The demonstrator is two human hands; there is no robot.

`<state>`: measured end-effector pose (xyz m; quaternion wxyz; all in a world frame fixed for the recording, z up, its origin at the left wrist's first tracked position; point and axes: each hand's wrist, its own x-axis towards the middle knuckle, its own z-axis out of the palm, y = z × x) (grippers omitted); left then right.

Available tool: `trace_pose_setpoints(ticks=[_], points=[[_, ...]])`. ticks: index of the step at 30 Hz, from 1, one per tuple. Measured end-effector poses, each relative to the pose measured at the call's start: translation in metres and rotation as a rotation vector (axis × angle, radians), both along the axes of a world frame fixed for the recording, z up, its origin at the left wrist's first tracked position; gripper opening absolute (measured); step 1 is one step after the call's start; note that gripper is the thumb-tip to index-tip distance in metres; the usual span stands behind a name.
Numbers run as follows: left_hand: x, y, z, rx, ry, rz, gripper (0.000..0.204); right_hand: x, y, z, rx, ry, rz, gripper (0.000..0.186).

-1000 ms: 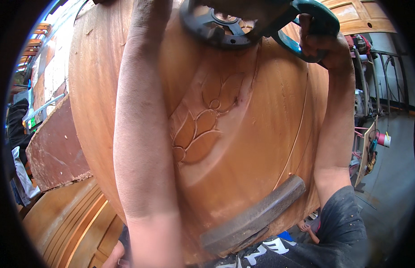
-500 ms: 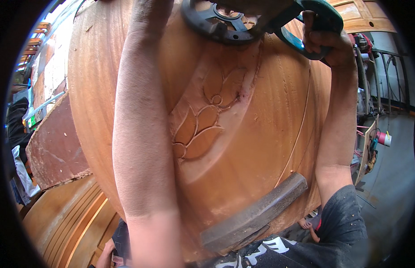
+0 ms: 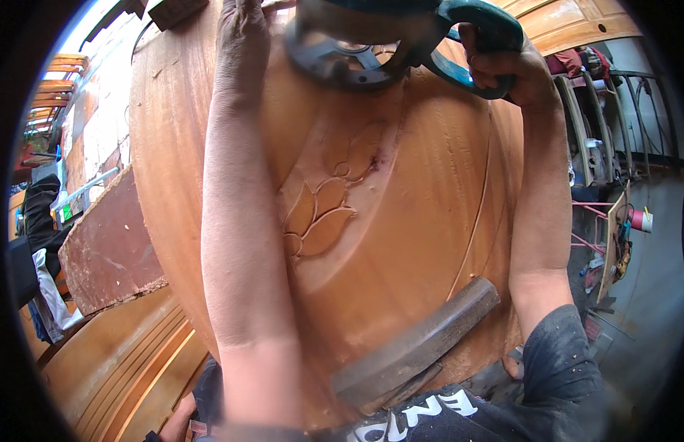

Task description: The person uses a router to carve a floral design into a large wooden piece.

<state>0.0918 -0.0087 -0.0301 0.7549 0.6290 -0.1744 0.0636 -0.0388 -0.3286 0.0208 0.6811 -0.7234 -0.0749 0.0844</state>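
Observation:
My right hand (image 3: 515, 70) is closed around the teal loop handle of a router (image 3: 408, 70), a power tool with a round black spoked base. The router is over the far part of a large brown wooden panel (image 3: 423, 191). A flower-and-leaf carving (image 3: 320, 217) lies in a recessed band between my forearms, just nearer than the router. My left hand (image 3: 244, 26) reaches to the top edge, left of the router. Its fingers are cut off or hidden, so its grip does not show.
A dark curved wooden piece (image 3: 419, 342) lies on the panel's near side, by my body. To the left are a reddish-brown board (image 3: 110, 239) and a grooved wooden panel (image 3: 128, 368). A dark block (image 3: 172, 11) sits at the top left. Metal racks (image 3: 622, 118) stand at right.
The router and my right hand have shifted slightly left in view, and the whole scene has tilted a little. The block at the top left has come into view. My right hand keeps its grip.

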Motion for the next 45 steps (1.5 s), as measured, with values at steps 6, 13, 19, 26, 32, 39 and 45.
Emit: trace_pose_setpoints(ticks=[6,13,19,26,32,39,45], points=[[0.026,0.008,-0.033,0.292,-0.528,0.278,0.056,0.002,0.006,-0.002,0.006,-0.015,0.007,0.046],[0.003,0.002,-0.002,0.014,-0.019,0.004,0.062,0.001,0.006,0.002,0.091,0.056,-0.031,0.059],[-0.009,-0.004,0.010,0.000,0.008,-0.014,0.064,-0.003,0.003,0.002,0.162,0.096,-0.088,0.070],[-0.021,-0.005,0.018,-0.012,0.076,-0.044,0.065,-0.002,0.006,0.003,0.214,0.056,-0.028,0.068],[0.008,0.005,-0.009,-0.061,0.051,-0.041,0.066,-0.004,0.021,0.012,0.270,0.135,-0.033,0.067],[0.000,0.002,0.002,0.002,0.048,-0.020,0.065,-0.003,0.022,0.014,0.164,0.113,-0.044,0.068],[-0.003,0.004,0.001,0.044,0.035,0.039,0.062,-0.001,0.022,0.014,0.162,0.108,-0.024,0.069]])
